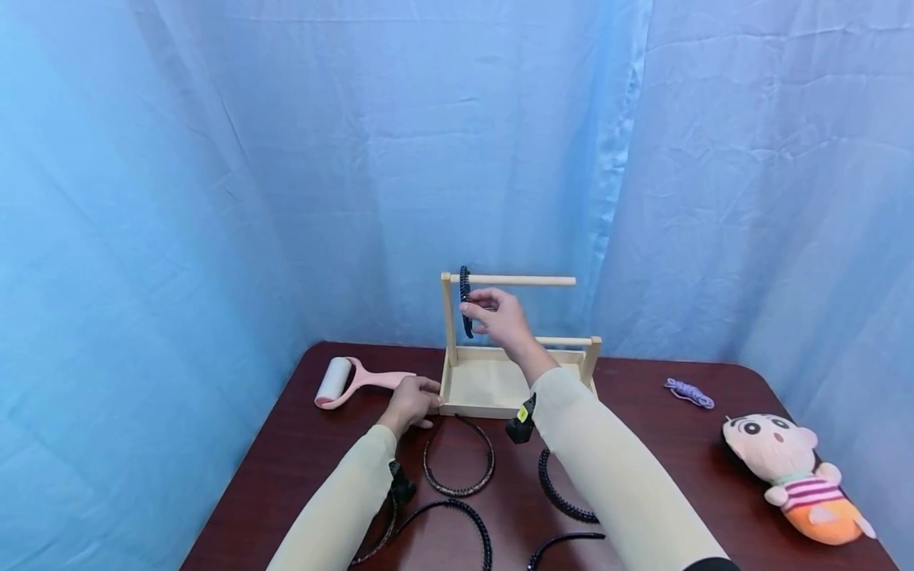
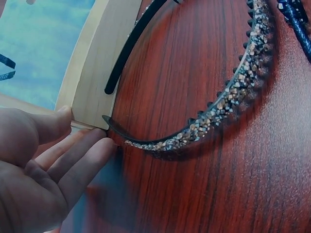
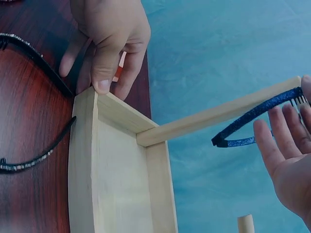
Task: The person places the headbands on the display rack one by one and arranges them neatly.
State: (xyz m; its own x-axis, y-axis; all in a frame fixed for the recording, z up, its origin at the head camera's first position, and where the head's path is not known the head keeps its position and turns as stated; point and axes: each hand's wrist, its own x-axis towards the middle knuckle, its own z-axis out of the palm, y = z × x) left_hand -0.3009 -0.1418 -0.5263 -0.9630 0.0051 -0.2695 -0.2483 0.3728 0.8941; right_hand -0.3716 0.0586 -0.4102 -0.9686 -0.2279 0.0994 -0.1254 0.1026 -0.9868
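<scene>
A dark glittery headband [image 1: 466, 317] hangs on the upper rod of a wooden rack [image 1: 482, 411], near the rod's left end. My right hand [image 1: 502, 321] holds the headband between thumb and fingers; in the right wrist view its blue-black band [image 3: 262, 108] passes by the fingers, with the thumb cut off at the frame's edge. My left hand [image 1: 412, 403] grips the rack's front left corner, thumb on the tray's edge and fingers beside it. Just in front of that corner, a headband with sparkling stones [image 2: 238, 90] lies on the table, one tip by the left fingertips.
Several more headbands, among them a black one [image 1: 480, 519] and a beaded one [image 1: 560, 496], lie on the dark red table [image 1: 664, 484]. A pink-handled roller [image 1: 364, 379] lies left of the rack. To the right are a purple cord bundle [image 1: 689, 392] and a plush doll [image 1: 793, 476].
</scene>
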